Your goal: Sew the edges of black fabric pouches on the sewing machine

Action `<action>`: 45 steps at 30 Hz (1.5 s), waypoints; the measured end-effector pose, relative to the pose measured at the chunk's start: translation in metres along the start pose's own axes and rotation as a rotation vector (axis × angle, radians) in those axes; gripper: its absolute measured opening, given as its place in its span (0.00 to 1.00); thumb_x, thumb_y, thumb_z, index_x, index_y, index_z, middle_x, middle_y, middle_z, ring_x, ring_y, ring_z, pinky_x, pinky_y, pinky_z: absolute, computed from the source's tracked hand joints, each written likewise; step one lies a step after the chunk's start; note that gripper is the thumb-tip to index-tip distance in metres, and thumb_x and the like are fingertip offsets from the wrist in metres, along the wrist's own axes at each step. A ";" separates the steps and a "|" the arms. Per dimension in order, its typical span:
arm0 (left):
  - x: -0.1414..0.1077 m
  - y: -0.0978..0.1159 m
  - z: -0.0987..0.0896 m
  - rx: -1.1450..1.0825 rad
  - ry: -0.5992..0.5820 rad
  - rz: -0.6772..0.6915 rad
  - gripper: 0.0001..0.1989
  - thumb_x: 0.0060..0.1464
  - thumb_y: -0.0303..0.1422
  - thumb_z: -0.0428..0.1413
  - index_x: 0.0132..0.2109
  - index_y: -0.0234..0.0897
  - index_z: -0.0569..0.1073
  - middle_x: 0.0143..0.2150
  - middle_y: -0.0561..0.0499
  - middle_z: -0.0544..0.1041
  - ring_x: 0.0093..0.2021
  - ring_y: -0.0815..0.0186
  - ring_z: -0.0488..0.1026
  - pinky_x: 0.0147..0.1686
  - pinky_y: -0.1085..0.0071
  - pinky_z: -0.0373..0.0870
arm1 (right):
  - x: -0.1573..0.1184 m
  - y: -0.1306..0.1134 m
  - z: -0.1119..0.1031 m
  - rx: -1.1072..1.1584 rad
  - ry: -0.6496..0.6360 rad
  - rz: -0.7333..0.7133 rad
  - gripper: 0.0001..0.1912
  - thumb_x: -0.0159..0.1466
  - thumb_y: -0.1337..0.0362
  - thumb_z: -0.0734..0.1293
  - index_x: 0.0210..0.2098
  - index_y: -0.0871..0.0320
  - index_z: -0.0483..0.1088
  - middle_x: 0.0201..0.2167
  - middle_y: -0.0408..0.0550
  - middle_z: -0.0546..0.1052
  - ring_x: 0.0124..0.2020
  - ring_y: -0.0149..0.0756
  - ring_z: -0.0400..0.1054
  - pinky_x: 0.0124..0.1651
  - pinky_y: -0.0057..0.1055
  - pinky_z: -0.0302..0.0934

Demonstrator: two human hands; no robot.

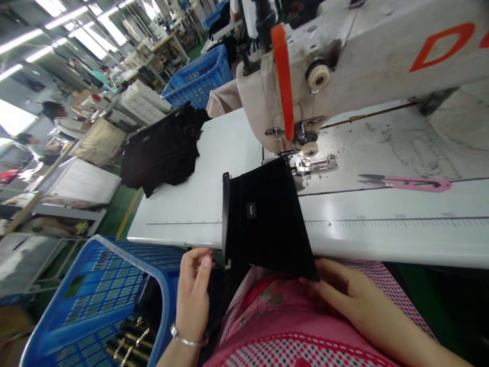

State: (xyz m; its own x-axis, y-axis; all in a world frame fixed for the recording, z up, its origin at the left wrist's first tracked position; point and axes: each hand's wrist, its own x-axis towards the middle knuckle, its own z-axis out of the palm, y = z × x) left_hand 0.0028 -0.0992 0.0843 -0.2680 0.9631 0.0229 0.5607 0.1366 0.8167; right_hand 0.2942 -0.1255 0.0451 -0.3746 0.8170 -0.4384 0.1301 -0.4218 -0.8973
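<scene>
A black fabric bag piece [267,214] with a small dark label and a stiff strip along its left edge lies on the sewing table, hanging over the front edge. Its top corner reaches the presser foot of the sewing machine [263,102]. My right hand [336,285] pinches the piece's lower right corner between thumb and fingers, just above my lap. Beside the lower left end of the stiff strip, my left hand [195,285] is apart from the piece. Its thumb and fingers are curled together; anything between them is too small to make out.
Pink thread snips [416,182] lie on the white table [183,204], right of the needle. Black pieces [164,148] are heaped at its left end. A blue basket [168,285] with black, gold-trimmed items stands at my left; another blue basket [202,74] is behind.
</scene>
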 end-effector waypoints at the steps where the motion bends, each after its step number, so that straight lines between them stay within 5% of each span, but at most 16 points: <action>1: 0.002 -0.001 0.002 -0.174 -0.090 -0.181 0.16 0.62 0.43 0.49 0.47 0.36 0.69 0.43 0.46 0.72 0.43 0.61 0.72 0.43 0.62 0.72 | 0.003 -0.001 0.001 0.079 -0.033 0.011 0.17 0.65 0.54 0.62 0.49 0.55 0.68 0.42 0.49 0.75 0.43 0.41 0.70 0.46 0.37 0.65; 3: 0.006 0.001 0.011 -0.473 -0.271 -0.416 0.18 0.62 0.45 0.49 0.46 0.34 0.68 0.41 0.45 0.74 0.40 0.60 0.74 0.40 0.62 0.74 | 0.008 -0.004 0.004 0.202 -0.065 0.036 0.21 0.62 0.51 0.65 0.51 0.54 0.68 0.45 0.49 0.75 0.44 0.42 0.70 0.45 0.35 0.66; 5: 0.009 0.008 0.020 -0.599 -0.349 -0.493 0.17 0.58 0.44 0.55 0.43 0.32 0.68 0.38 0.46 0.75 0.35 0.62 0.76 0.35 0.65 0.75 | 0.012 -0.007 0.008 0.249 -0.051 0.075 0.24 0.60 0.49 0.67 0.51 0.54 0.69 0.44 0.50 0.75 0.41 0.41 0.70 0.40 0.34 0.67; 10: 0.017 0.017 0.023 -0.598 -0.373 -0.469 0.17 0.54 0.41 0.60 0.40 0.30 0.68 0.34 0.47 0.75 0.31 0.65 0.76 0.31 0.69 0.76 | 0.021 -0.002 0.018 0.237 0.034 0.134 0.27 0.56 0.45 0.69 0.46 0.57 0.72 0.35 0.49 0.76 0.25 0.35 0.67 0.28 0.32 0.65; 15: 0.022 0.015 0.020 -0.474 -0.442 -0.437 0.20 0.51 0.43 0.62 0.40 0.29 0.69 0.33 0.46 0.76 0.31 0.62 0.77 0.31 0.67 0.78 | 0.027 0.004 0.029 0.269 0.081 0.121 0.25 0.57 0.42 0.66 0.36 0.58 0.73 0.26 0.47 0.74 0.21 0.33 0.65 0.24 0.30 0.62; 24: 0.028 0.010 0.020 -0.452 -0.483 -0.440 0.18 0.52 0.40 0.61 0.40 0.29 0.69 0.27 0.46 0.77 0.23 0.67 0.75 0.24 0.74 0.74 | 0.015 0.018 0.016 0.361 0.068 0.212 0.21 0.57 0.46 0.69 0.39 0.58 0.74 0.31 0.49 0.75 0.28 0.35 0.68 0.29 0.29 0.63; 28: 0.029 0.007 0.018 -0.449 -0.493 -0.435 0.18 0.53 0.41 0.60 0.41 0.29 0.69 0.28 0.46 0.77 0.23 0.68 0.75 0.23 0.74 0.74 | 0.002 0.017 0.009 0.494 0.031 0.130 0.19 0.61 0.51 0.67 0.46 0.56 0.71 0.37 0.50 0.76 0.35 0.38 0.70 0.38 0.33 0.66; 31: 0.030 0.007 0.018 -0.445 -0.497 -0.436 0.18 0.54 0.42 0.59 0.40 0.29 0.69 0.29 0.45 0.77 0.23 0.67 0.75 0.23 0.74 0.74 | 0.000 0.014 0.008 0.545 0.039 0.132 0.22 0.64 0.48 0.63 0.49 0.56 0.70 0.35 0.50 0.76 0.32 0.38 0.71 0.35 0.33 0.65; 35: 0.029 0.011 0.018 -0.450 -0.496 -0.441 0.18 0.54 0.44 0.58 0.39 0.29 0.69 0.28 0.45 0.77 0.23 0.67 0.75 0.23 0.73 0.73 | 0.011 0.007 0.015 0.474 0.058 0.195 0.23 0.62 0.44 0.64 0.43 0.57 0.72 0.31 0.48 0.76 0.25 0.34 0.69 0.28 0.30 0.62; 45: 0.036 0.004 0.016 -0.340 -0.495 -0.430 0.17 0.53 0.43 0.60 0.38 0.31 0.69 0.25 0.48 0.76 0.20 0.69 0.71 0.18 0.76 0.67 | 0.015 0.002 0.016 0.460 0.105 0.209 0.19 0.55 0.48 0.71 0.28 0.58 0.71 0.25 0.45 0.75 0.24 0.31 0.67 0.30 0.30 0.63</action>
State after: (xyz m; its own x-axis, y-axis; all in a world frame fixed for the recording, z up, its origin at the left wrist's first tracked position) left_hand 0.0077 -0.0603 0.0794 0.0205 0.8435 -0.5367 0.1901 0.5237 0.8304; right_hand 0.2744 -0.1197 0.0376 -0.2866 0.7220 -0.6297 -0.2342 -0.6901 -0.6847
